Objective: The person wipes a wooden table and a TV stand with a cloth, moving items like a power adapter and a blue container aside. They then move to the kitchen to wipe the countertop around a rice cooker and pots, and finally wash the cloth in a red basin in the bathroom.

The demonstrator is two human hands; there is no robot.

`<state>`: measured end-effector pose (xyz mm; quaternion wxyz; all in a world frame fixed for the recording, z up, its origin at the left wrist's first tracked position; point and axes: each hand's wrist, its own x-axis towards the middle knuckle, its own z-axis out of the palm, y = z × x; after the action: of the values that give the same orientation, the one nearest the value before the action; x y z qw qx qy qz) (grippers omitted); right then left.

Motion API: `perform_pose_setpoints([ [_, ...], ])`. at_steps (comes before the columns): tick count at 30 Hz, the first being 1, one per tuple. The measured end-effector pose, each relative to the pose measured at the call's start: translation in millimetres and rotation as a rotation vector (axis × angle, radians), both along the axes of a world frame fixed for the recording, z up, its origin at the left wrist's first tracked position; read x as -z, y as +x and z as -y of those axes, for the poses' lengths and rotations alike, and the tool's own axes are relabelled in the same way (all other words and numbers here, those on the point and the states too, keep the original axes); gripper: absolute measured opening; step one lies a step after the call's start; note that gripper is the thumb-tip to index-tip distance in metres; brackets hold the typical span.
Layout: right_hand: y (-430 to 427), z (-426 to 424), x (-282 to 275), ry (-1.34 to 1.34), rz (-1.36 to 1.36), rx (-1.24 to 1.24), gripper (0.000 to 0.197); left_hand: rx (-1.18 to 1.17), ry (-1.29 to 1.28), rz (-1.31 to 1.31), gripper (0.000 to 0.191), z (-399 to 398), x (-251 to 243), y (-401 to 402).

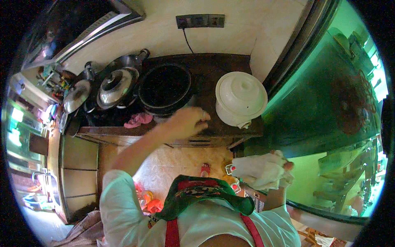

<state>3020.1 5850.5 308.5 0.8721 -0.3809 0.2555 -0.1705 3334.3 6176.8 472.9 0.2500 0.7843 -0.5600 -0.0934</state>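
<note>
My left hand is stretched out over the dark countertop, its fingers loosely bent and apart. Nothing shows in its grasp. It is just to the right of a large round black pan. Beyond the fingertips, further right, stands a white lidded pot with a small knob low on its front. My right hand grips a bunched white cloth, held out at my right side below counter level. The cloth hides parts of the fingers.
A steel-lidded pan stands left of the black pan, with another metal lid beyond. A pink cloth lies near the front edge of the countertop. Red-capped bottles stand low at right beside a green-tinted glass panel.
</note>
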Motion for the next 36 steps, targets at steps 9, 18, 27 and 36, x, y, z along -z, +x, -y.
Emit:
perform_pose_setpoints([
  [9,61.3,95.9,-164.8,-0.487,-0.047,0.472,0.045,0.068,0.245,0.236,0.019,159.0,5.0,229.9],
  [18,109.7,103.4,-244.3,-0.713,-0.191,0.703,0.049,0.199,0.665,0.562,0.051,304.2,134.9,374.7],
  [27,237.7,147.6,-282.9,-0.854,-0.237,0.521,0.053,0.267,0.76,0.526,0.036,312.3,166.4,414.1],
  [36,460.4,155.4,-279.6,-0.938,-0.232,-0.073,0.057,0.424,0.472,-0.173,0.035,195.2,12.5,264.5],
])
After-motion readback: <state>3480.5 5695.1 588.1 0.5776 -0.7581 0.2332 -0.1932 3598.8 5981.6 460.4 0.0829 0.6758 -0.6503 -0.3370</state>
